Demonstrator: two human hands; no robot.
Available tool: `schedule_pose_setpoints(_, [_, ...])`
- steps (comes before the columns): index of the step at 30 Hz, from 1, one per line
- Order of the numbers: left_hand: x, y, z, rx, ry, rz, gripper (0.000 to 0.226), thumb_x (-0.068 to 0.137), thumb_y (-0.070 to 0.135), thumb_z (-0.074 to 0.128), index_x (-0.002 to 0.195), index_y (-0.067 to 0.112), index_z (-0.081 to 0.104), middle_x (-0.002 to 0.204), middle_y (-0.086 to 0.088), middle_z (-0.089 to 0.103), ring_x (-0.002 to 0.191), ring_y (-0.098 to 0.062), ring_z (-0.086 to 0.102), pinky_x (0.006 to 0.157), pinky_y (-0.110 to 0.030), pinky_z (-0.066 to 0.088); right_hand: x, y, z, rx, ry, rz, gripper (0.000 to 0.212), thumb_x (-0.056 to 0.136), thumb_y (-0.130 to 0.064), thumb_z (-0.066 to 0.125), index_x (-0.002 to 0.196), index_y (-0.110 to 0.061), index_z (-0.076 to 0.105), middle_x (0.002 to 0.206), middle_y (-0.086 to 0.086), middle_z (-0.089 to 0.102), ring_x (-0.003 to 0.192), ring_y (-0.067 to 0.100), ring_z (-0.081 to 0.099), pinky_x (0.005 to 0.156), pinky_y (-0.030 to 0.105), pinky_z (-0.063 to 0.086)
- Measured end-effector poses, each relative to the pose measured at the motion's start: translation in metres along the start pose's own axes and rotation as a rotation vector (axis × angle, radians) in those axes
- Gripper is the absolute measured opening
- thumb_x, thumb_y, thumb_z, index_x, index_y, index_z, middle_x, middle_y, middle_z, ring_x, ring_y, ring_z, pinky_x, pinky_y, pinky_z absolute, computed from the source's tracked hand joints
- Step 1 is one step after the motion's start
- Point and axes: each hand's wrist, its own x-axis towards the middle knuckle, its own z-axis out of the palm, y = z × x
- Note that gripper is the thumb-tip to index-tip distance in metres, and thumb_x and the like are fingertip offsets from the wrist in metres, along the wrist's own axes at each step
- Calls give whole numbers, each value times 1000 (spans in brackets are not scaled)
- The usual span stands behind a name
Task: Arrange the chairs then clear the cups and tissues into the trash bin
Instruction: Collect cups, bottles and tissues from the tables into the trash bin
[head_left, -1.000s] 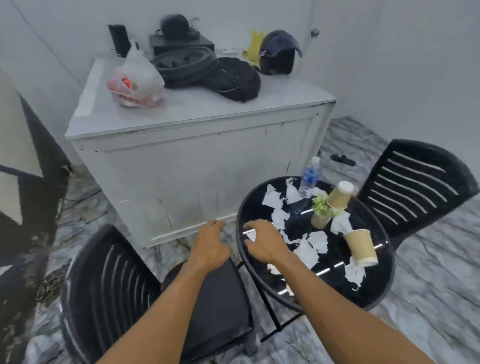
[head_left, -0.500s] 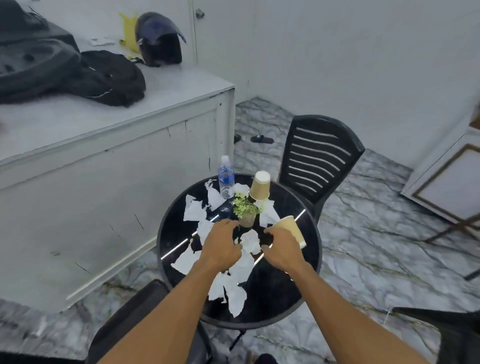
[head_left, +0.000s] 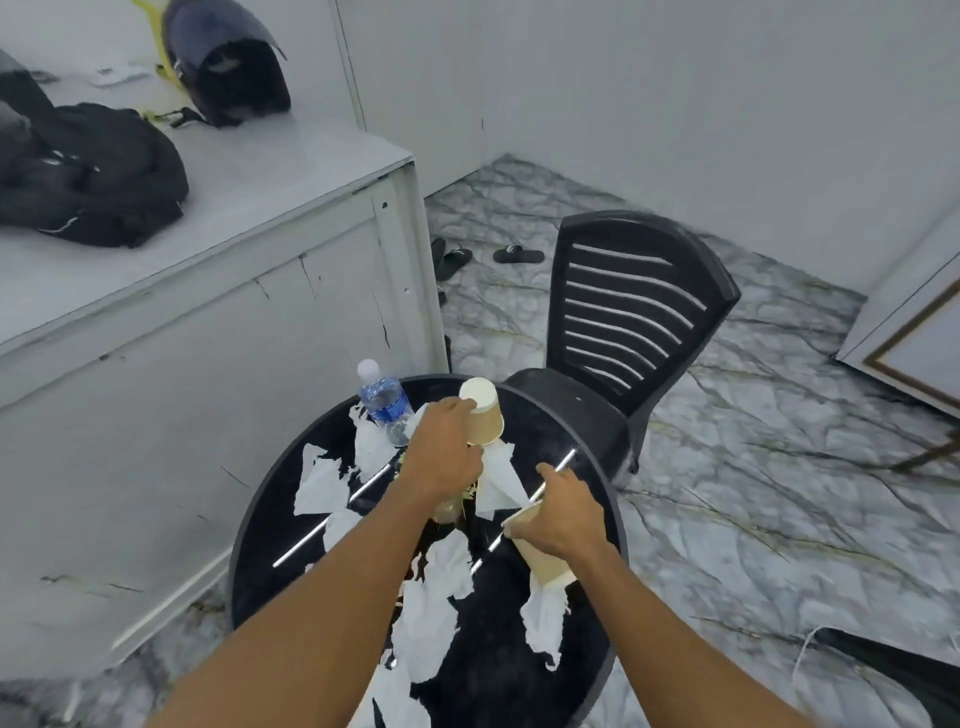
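Several crumpled white tissues (head_left: 319, 483) lie scattered over a round black table (head_left: 265, 530). My left hand (head_left: 441, 457) grips an upside-down brown paper cup (head_left: 483, 410) at the table's far side. My right hand (head_left: 563, 514) grips a second brown paper cup (head_left: 543, 564), tipped on its side just above the table's right part. A black slatted chair (head_left: 623, 312) stands pushed against the table's far right edge. Part of another black chair (head_left: 904, 670) shows at the bottom right. No trash bin is in view.
A small water bottle (head_left: 384, 402) stands at the table's far edge beside my left hand. A white counter (head_left: 218, 291) to the left holds a black bag (head_left: 88, 176) and a helmet (head_left: 228, 67). Black sandals (head_left: 514, 254) lie on the marble floor.
My left hand moved from the table's middle to the far upside-down cup and took hold of it. My right hand now holds the near cup tipped over. The view shifted right and closer.
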Motion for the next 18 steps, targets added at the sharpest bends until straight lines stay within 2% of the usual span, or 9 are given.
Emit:
schedule_pose_setpoints(2, [25,2,3,31,9,-21,69,79,13,68,143,14,44,141,-8,48,129,-29,40,104,-40,38,14,8,2,-11,-60,20,111,56,-55,83,148,-25,30,138,3,49,126,26,50,99,43,48])
schedule_pose_setpoints(6, [67,4,16,47,-29,-104,81,74,19,77,144,20,37,145,-7,44,130,-31,39,103,-43,41,33,17,3,102,-130,39,98,58,-39,84,143,-22,38,125,0,58,112,24,58,89,39,54])
schedule_pose_setpoints(10, [97,3,39,103,-72,-155,82,79,31,73,148,18,31,147,-11,41,131,-35,38,104,-49,42,51,27,-6,217,-116,51,103,56,-33,85,146,-23,37,135,3,54,118,23,56,92,35,53])
schedule_pose_setpoints(12, [102,3,48,112,-67,-149,74,82,32,70,146,18,37,141,-12,47,129,-35,41,102,-48,43,55,34,-15,265,-69,66,100,56,-31,85,145,-24,40,132,2,54,116,21,56,86,29,51])
schedule_pose_setpoints(14, [101,7,48,94,-3,-135,64,80,32,72,138,19,49,131,-10,57,123,-32,47,95,-44,46,57,36,-28,310,-13,84,94,54,-34,85,139,-23,47,128,1,57,111,20,57,82,31,51])
schedule_pose_setpoints(16, [94,12,36,32,89,-141,57,74,34,76,126,22,57,120,-6,61,115,-28,54,86,-39,48,59,28,-42,359,55,80,88,50,-40,84,131,-23,53,125,4,57,109,22,56,84,36,52])
schedule_pose_setpoints(18, [84,15,13,-36,170,-144,56,69,36,76,120,25,57,117,-4,60,108,-27,56,81,-36,46,58,9,-61,417,128,46,82,52,-40,84,126,-23,55,125,5,56,112,23,52,87,35,49])
